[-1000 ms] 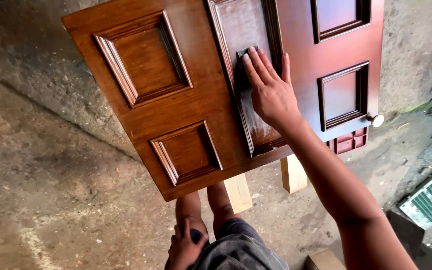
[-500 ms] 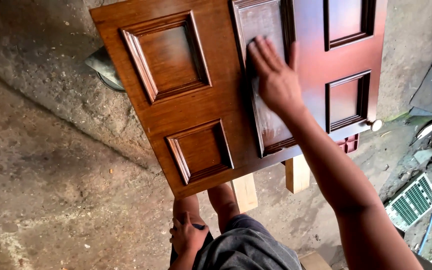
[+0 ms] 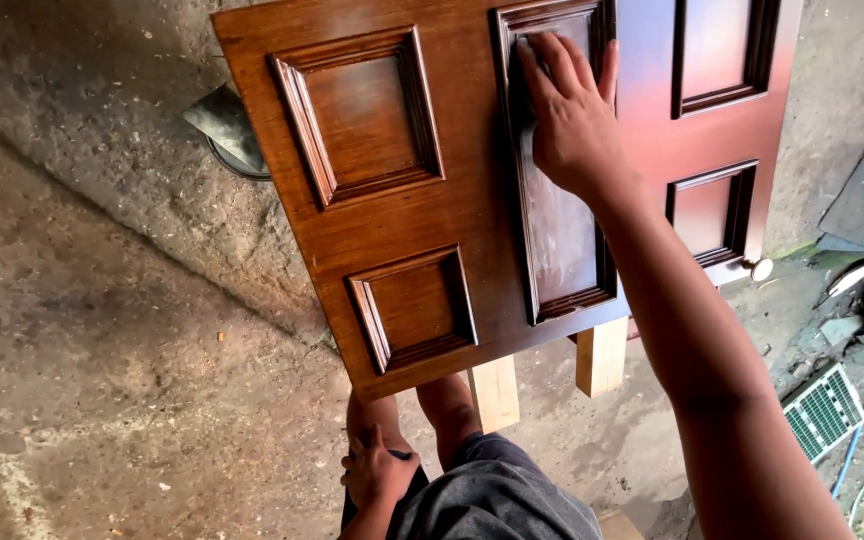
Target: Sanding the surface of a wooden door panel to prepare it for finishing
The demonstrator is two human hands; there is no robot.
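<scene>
- The concrete floor [image 3: 102, 330] fills the left of my view, rough, stained and littered with chips.
- The brown panelled door [image 3: 402, 210] lies flat across wooden trestle legs [image 3: 602, 355], near edge over my knees; a redder door [image 3: 712, 110] lies just beside it on the right.
- My right hand [image 3: 572, 115] presses flat on the tall recessed panel [image 3: 562, 230], fingers spread and extended, not gripping anything I can make out; something may be under the palm, but I cannot tell.
- That hand has slid farther up the panel than half a second ago, now near its far end, so I judge the rubbing stroke along this panel is reaching its top. The panel's surface looks duller and greyer than the glossy square panels on the left.
- My left hand [image 3: 377, 470] rests on my knee under the near edge, loosely curled around a small dark object I cannot identify.
- A small green-gridded thing [image 3: 824, 410] lies on the floor, near right.
</scene>
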